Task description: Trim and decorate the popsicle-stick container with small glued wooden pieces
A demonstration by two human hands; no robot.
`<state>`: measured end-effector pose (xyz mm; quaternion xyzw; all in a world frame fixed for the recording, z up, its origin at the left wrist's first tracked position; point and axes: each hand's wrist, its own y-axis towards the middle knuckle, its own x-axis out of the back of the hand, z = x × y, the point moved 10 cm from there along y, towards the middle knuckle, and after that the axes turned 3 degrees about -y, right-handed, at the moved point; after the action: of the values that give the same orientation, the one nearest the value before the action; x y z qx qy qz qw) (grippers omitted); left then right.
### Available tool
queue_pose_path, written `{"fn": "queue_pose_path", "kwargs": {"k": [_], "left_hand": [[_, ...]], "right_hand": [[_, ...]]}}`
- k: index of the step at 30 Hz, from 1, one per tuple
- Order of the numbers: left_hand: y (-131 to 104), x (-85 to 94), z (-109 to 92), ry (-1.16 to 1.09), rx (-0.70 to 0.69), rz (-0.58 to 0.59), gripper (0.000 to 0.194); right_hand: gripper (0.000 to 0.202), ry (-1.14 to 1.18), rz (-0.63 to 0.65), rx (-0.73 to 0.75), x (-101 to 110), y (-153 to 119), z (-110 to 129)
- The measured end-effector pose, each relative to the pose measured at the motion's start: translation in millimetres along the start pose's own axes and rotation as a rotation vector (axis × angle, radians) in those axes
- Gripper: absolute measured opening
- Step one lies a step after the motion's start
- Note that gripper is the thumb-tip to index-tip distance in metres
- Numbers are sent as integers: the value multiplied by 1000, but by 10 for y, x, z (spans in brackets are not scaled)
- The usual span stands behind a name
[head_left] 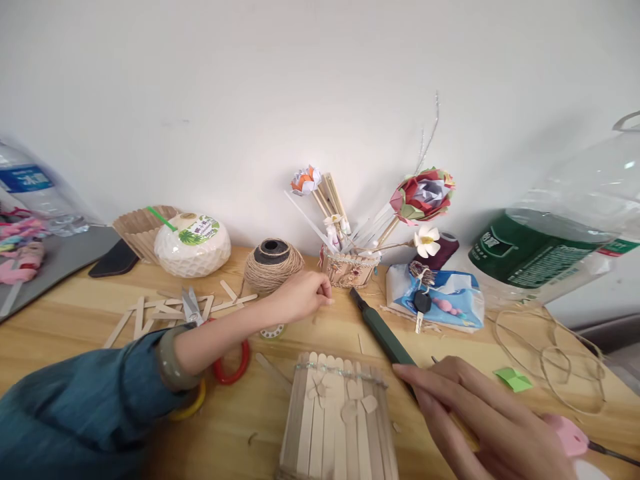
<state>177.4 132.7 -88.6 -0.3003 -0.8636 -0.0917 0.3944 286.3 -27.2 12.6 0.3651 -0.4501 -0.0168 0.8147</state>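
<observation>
Right now, the left hand (305, 293) reaches out of a blue sleeve (100, 400) over the wooden surface (215, 433), between a twine spool (273, 263) and a decorated holder (350, 270) with paper flowers. Its fingers curl inward, tips close together; whether they pinch anything cannot be told. The right hand (485, 413) is at the lower right, its fingers stretched forward and held close, the foremost tips at the lower end of a dark green tool (383, 333); how firmly they grip it cannot be told. That tool slants away toward the holder, its dark tip near the holder's base. Between the two arms, nearest the viewer, stands a wooden-stick piece (339, 427) with pale flower shapes on its front. Scissors (191, 308) and loose sticks lie by the left forearm, while a blue packet (463, 293) bearing keys (419, 321) sits beyond the right hand
</observation>
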Motion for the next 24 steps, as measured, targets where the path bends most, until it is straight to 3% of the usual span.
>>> {"fn": "queue_pose_path", "kwargs": {"k": [3, 8, 13, 19, 22, 24], "left_hand": [[-209, 144, -339, -168, -39, -29, 8], [-554, 172, -741, -359, -53, -37, 11], [-703, 10, -766, -565, 36, 16, 15], [-770, -135, -851, -700, 79, 108, 13], [-820, -130, -909, -676, 31, 115, 6], [-863, -35, -922, -557, -49, 41, 4]], "right_hand": [[15, 22, 16, -117, -77, -15, -149], [10, 40, -79, -152, -59, -55, -138], [18, -8, -161, 54, 8, -98, 144], [25, -120, -96, 264, -23, -259, 323], [30, -205, -32, 296, -51, -344, 355], [31, -249, -24, 289, -62, -370, 371]]}}
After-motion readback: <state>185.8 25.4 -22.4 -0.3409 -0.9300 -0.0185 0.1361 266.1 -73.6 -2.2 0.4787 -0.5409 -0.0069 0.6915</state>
